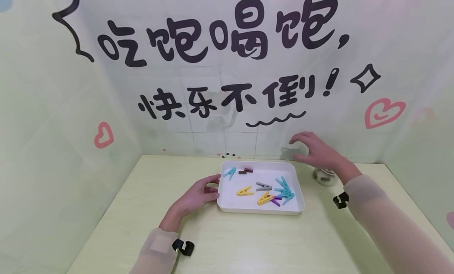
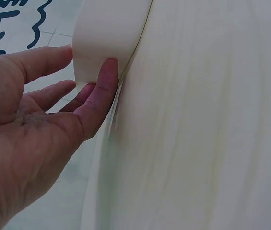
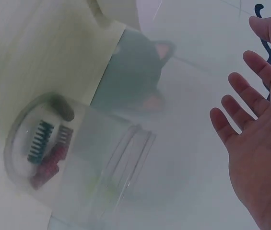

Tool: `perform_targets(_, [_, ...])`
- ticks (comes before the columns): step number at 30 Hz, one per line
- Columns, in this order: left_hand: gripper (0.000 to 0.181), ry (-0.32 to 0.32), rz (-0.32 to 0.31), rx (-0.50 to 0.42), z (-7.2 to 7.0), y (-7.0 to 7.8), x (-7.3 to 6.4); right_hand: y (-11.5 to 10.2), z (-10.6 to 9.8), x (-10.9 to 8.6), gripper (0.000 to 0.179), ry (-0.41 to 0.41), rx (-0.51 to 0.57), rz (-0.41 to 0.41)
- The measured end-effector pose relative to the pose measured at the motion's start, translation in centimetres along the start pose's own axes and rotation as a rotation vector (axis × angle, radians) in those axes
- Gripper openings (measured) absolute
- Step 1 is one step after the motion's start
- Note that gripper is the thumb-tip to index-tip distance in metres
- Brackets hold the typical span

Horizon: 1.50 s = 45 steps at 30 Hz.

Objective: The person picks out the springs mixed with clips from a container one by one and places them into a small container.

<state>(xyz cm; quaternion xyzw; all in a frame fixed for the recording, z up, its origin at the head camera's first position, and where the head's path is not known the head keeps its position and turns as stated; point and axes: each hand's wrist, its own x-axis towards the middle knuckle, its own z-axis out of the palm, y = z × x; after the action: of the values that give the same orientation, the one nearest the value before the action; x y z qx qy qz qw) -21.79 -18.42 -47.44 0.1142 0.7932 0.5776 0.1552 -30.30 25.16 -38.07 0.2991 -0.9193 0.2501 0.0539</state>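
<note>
In the head view my left hand (image 1: 196,195) touches the left end of a white tray (image 1: 260,211), its fingers loosely bent. The left wrist view shows those fingertips against the tray's outer wall (image 2: 104,38). Inside the tray lie yellow clothespins (image 1: 244,191), a grey clothespin (image 1: 264,186), a purple one (image 1: 277,201), several teal ones (image 1: 284,192) and two small dark toothed clips (image 1: 242,172). My right hand (image 1: 315,150) hovers with nothing in it, fingers spread. Below it stands a clear jar (image 3: 85,153) holding several small toothed clips (image 3: 40,142); my forearm partly covers it in the head view.
The tray and jar stand on a pale wooden table (image 1: 241,242), toward its back edge. Behind rises a white sheet (image 1: 227,124) with black writing, and similar sheets hang at both sides. A black wrist mount (image 1: 341,200) sits on my right sleeve.
</note>
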Motion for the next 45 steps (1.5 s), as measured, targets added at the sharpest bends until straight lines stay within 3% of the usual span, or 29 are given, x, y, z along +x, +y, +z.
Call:
perform_targets(13, [0.065, -0.017, 0.017, -0.002, -0.4, 0.0, -0.2, -3.3, 3.0, 5.0, 0.036, -0.111, 0.018, -0.074])
perform_targets(24, [0.065, -0.009, 0.018, -0.009, -0.3, 0.1, -0.3, -5.6, 6.4, 8.3, 0.026, -0.225, -0.067, -0.093])
perform_targets(36, [0.064, -0.018, 0.022, 0.001, -0.1, 0.0, -0.2, -6.8, 10.4, 10.0, 0.019, -0.386, -0.156, -0.086])
perform_targets(45, [0.065, -0.015, 0.011, 0.001, -0.1, 0.1, -0.1, -7.0, 12.6, 10.2, 0.014, -0.433, -0.221, -0.064])
